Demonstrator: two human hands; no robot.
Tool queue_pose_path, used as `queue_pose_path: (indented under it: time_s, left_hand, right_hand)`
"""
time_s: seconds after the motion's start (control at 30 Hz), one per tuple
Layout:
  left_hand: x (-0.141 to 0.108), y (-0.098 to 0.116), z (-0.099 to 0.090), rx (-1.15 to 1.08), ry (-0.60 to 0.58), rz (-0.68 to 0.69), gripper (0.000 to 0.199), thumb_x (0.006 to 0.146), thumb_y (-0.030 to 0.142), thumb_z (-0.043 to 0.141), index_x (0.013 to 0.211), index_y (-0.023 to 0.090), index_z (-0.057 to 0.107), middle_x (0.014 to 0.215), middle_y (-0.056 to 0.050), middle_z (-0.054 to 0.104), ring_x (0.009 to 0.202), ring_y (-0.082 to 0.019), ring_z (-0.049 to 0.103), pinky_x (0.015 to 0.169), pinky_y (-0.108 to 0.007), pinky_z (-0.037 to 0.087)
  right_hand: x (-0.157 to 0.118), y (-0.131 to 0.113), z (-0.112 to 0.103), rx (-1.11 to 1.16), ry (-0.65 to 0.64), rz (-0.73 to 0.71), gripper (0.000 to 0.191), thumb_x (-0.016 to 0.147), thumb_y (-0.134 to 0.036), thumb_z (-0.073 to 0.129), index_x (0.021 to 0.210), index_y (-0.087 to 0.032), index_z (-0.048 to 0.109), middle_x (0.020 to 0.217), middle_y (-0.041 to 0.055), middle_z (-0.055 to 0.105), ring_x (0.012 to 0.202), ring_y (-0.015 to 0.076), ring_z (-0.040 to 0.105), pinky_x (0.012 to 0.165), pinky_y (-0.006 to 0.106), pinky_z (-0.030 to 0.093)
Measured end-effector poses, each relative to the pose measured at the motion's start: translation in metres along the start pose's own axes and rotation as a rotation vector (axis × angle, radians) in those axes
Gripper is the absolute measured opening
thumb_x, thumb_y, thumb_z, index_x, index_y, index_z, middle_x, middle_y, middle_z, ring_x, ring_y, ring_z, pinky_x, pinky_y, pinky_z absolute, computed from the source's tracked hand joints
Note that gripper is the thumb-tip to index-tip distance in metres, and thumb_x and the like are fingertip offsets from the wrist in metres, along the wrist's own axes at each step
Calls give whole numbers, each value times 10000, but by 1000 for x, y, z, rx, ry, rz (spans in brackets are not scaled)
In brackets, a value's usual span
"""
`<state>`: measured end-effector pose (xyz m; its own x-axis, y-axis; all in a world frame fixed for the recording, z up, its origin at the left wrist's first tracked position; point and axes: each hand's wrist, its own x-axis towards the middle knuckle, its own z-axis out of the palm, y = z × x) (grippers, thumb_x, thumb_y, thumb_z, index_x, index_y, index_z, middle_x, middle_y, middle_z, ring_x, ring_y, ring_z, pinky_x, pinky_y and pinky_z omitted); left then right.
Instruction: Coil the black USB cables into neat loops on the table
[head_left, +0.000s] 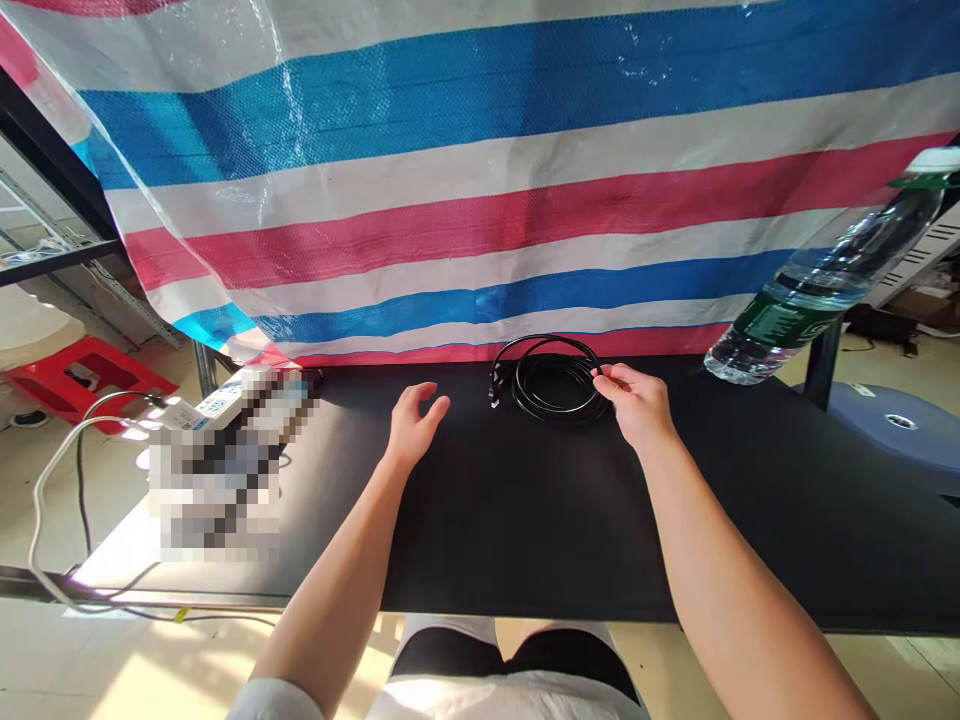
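A coiled black cable on the table is being pinched at its edge by the right hand, while the left hand is being held half open nearby, empty.

We count one left hand and one right hand over one black worktop, with one coiled black cable near its far edge. We see one water bottle by the far right corner, one blurred white object at the left edge, and one striped tarp behind the far edge. Beyond the left edge are one red plastic stool and one white cord; beyond the right edge, one round blue object.
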<state>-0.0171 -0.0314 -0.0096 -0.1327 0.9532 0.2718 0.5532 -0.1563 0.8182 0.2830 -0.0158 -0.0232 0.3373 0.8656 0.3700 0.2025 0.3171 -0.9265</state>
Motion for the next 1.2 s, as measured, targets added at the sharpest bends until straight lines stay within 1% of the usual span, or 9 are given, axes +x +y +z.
queue_pose_path:
  time_s: [0.1,0.2,0.43,0.53,0.63,0.7,0.9,1.07,1.2]
  left_hand:
    - [-11,8,15,-42,-184,104,454,726,370,672,1148,210,626,1206,-91,657,1136,-251,598,968,-392,477]
    - [-19,15,31,-113,-252,80,476,741,352,666,1188,204,595,1237,-95,646,1162,-254,589,974,-396,478]
    - [-16,19,39,-536,-255,-134,54,782,239,545,765,193,567,756,-23,674,768,-166,653,789,-340,526]
    - [-13,20,34,-736,-222,-281,92,763,250,559,715,199,499,609,33,575,602,-125,601,640,-281,515]
    - [-9,20,25,-827,-129,-308,176,752,263,575,653,203,444,515,76,448,418,-67,425,464,-206,404]
    - [-7,20,19,-841,-67,-276,242,768,306,588,620,203,426,486,84,387,384,-52,336,409,-186,324]
    - [5,17,1,-791,171,-120,450,776,515,623,553,212,376,478,67,373,413,-64,362,438,-202,352]
    - [18,4,-17,-623,531,-97,448,851,551,489,572,207,418,479,45,443,451,-81,411,456,-208,334]
    - [25,-12,-33,-419,615,-244,411,858,512,446,592,200,465,453,50,446,419,-88,404,448,-225,318]
  right_hand:
    - [-3,-8,-1,7,-44,-45,261,575,-436,758,695,-207,723,721,19,646,703,189,610,668,356,505]
    - [-7,-17,-1,57,-81,-61,238,567,-420,769,674,-214,716,713,16,640,713,189,613,679,359,508]
    - [-16,-31,2,59,-210,-47,365,514,-538,798,647,-211,705,662,10,641,656,176,587,636,341,484]
    - [-9,-21,-2,9,-103,-60,423,581,-600,732,750,-212,727,750,42,692,682,190,604,631,338,485]
    - [2,-1,-14,-113,178,-13,440,723,-603,567,807,-200,723,832,86,718,730,220,634,641,355,498]
    - [8,13,-22,-290,259,40,348,722,-514,584,778,-198,716,822,95,723,751,242,648,693,383,511]
    - [9,26,-25,-626,56,9,36,604,-229,636,569,-234,640,752,83,715,808,293,660,820,448,496]
    - [10,12,-28,-537,158,119,87,515,-187,651,545,-233,583,585,21,637,634,226,616,690,383,500]
    - [10,1,-32,-268,289,200,132,502,-187,628,611,-224,563,509,-36,555,504,162,540,528,307,443]
